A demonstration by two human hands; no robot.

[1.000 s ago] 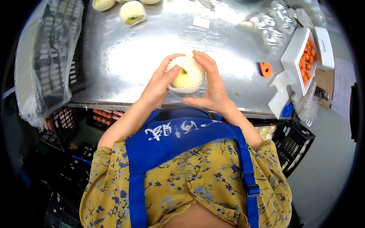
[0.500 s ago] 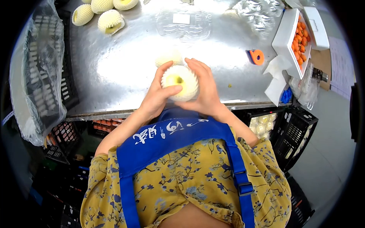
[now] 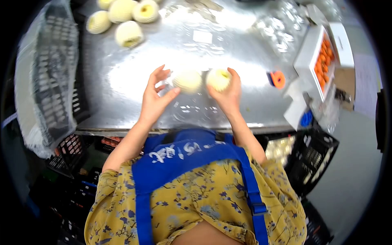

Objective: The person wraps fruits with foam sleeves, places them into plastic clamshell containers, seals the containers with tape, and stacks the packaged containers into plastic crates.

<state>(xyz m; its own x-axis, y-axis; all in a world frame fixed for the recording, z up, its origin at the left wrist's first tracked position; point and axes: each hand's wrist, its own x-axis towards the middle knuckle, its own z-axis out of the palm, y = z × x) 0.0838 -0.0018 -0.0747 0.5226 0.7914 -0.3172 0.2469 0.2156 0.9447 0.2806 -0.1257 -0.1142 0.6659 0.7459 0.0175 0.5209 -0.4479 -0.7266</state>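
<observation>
Evidently, the right hand (image 3: 228,94) is clamped around one netted fruit (image 3: 219,80), presumably against rolling; the left hand (image 3: 153,98), fingers apart, hangs beside another netted fruit (image 3: 188,81).

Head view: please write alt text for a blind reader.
A person's right hand holds a pale netted fruit at a metal table; the open left hand is beside a second, blurred fruit. More netted fruits lie at the upper left.

Shiny metal tabletop (image 3: 114,90), foam-netted pale fruits (image 3: 121,11) clustered at far left, blurred netted fruit (image 3: 188,80) near middle, white-labelled clear tray (image 3: 203,36) beyond, crumpled clear plastic (image 3: 281,26) at far right, orange ring-shaped item (image 3: 278,79), white box (image 3: 306,53) of orange fruits (image 3: 324,61) at right
</observation>
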